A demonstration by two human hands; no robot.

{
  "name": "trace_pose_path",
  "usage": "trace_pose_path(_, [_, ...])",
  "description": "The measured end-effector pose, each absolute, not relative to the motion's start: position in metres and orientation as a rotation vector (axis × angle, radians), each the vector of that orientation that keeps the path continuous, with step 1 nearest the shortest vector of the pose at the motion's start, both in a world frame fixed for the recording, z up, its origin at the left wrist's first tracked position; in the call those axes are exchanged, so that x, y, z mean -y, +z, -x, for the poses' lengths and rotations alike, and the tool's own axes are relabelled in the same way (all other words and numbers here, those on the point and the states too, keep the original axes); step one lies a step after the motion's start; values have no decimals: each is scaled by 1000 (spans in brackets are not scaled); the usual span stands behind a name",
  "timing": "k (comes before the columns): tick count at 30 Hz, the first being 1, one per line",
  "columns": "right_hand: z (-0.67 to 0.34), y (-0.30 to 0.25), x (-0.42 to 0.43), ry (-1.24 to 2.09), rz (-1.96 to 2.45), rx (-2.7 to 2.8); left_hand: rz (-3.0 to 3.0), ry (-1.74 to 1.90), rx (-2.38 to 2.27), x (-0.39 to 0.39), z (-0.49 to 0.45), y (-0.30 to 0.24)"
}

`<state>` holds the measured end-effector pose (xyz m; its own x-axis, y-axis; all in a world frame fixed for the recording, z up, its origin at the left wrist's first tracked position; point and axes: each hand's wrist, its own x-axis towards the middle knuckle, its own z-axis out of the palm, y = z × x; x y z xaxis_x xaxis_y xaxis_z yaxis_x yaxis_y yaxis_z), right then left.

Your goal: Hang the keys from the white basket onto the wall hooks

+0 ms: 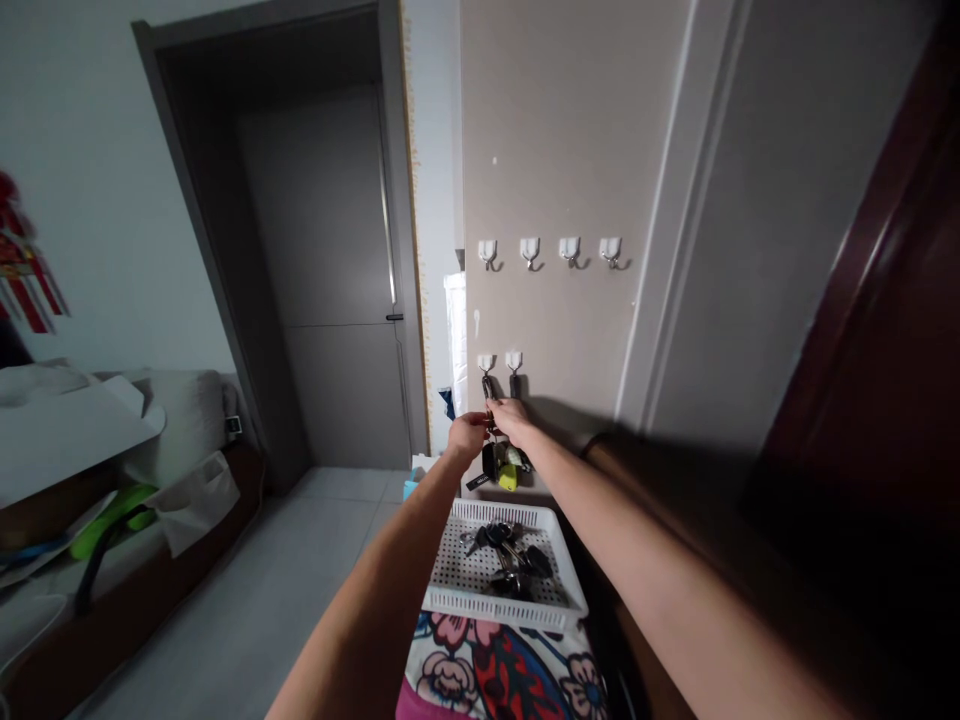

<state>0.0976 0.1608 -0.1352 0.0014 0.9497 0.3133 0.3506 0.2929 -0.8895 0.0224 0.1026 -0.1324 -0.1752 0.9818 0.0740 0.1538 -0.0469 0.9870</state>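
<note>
Both my arms reach forward to the beige wall. My left hand and my right hand are pinched together on a key bunch with a black fob and a yellow-green tag. The bunch hangs just under the lower left white hook. A second lower hook beside it carries something dark. Four bare white hooks run in a row higher up. Below my hands a white perforated basket holds several more keys.
The basket rests on a flowered cloth. A grey door stands closed at the left, with grey tiled floor in front. A cluttered bench lies far left. A dark brown door and dark cabinet are at my right.
</note>
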Motion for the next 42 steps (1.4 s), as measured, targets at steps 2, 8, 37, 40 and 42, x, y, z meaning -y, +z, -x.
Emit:
trace_pose_path(2, [-99,-136,-160,706,1300,1538,-1284,1308,-1429,-102,-21,-134])
trace_pose_path(8, [-106,-140,-138,561,1440,1591,-1556,1333,-1593,-99,-18,-142])
trace_pose_path(37, [-142,-242,-67,82,1514,2637,-2046,668,-1886,-43,-13,-249])
trace_pose_path(40, [-143,-245,-69,139,1479,2632,-2013,689,-1918,-45,-19,-251])
trace_pose_path(42, [-143,-246,-71,221,1445,2633,-1945,709,-1947,-47,-22,-252])
